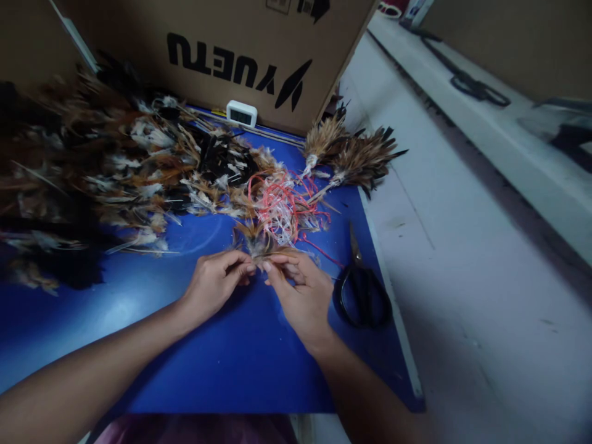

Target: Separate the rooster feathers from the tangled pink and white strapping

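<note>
Over the middle of the blue table, my left hand (221,280) pinches the lower end of a small bunch of brown and grey feathers (255,242). My right hand (300,290) closes on the same bunch from the other side, thumb and forefinger together at its base. The feather tips fan upward, away from me. Just beyond lies a tangle of pink and white string (282,206). Black-handled scissors (363,293) rest right of my right hand, blades pointing away.
A big heap of loose brown, black and white feathers (134,166) covers the table's left and back. Tied feather bundles (361,160) lie at the back right. A small white digital clock (241,115) stands before a cardboard box (222,37). The blue table (222,364) ends beside a pale wall (462,277).
</note>
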Available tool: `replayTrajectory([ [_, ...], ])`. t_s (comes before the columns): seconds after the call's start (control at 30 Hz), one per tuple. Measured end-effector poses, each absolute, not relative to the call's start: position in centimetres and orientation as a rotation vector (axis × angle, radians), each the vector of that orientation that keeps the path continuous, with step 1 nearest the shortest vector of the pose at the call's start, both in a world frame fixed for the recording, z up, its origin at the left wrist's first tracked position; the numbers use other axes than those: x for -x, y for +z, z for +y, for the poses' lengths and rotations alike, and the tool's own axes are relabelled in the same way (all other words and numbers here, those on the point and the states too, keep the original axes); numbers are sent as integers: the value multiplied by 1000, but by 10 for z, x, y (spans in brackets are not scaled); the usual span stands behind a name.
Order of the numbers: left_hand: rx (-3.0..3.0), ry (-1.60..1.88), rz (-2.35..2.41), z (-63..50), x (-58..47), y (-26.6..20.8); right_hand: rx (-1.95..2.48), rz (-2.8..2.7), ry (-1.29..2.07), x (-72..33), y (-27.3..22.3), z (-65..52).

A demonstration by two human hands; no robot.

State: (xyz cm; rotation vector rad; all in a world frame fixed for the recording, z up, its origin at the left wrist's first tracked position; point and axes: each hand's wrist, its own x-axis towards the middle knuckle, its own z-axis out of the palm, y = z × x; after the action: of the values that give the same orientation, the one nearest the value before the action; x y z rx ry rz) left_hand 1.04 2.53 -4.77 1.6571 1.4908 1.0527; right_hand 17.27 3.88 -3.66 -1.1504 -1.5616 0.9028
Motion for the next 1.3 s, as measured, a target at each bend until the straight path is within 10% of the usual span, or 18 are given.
replayTrajectory([
  [1.3,-1530,1178,1376,23,-7,-45,1043,-1670,1105,-172,-22,41],
])
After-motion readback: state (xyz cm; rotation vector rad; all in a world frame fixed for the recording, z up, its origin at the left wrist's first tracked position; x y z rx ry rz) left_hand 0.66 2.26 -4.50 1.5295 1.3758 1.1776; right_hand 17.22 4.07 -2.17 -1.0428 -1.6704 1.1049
